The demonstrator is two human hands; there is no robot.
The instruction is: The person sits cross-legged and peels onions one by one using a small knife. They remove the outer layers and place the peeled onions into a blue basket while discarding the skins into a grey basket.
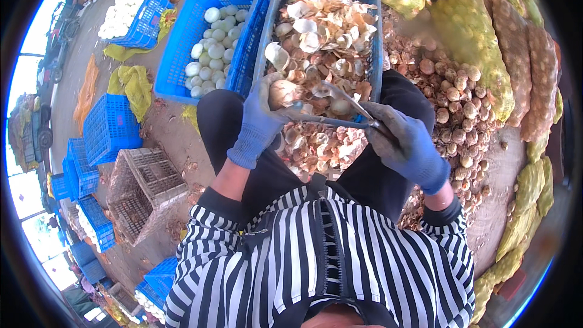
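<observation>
My left hand (268, 114), in a blue knitted glove with a dirty palm, holds an unpeeled onion (284, 94) over the near left part of a blue-grey crate (379, 45) full of onion skins (337, 50). My right hand (401, 141), gloved alike, grips the handles of a metal tool with two long blades, like scissors (350, 100). The blades stand apart and point left; the lower one reaches to the fingers of my left hand, just under the onion. Left of the skins, a blue plastic crate (173, 50) holds many peeled onions (216, 50).
Unpeeled onions (460, 100) lie heaped on the floor at the right, beside yellow-green mesh sacks (473, 45) of onions. A dirty empty crate (145, 191), blue crates (111, 130) and yellow netting (132, 89) are at the left. More skins (319, 146) lie between my knees.
</observation>
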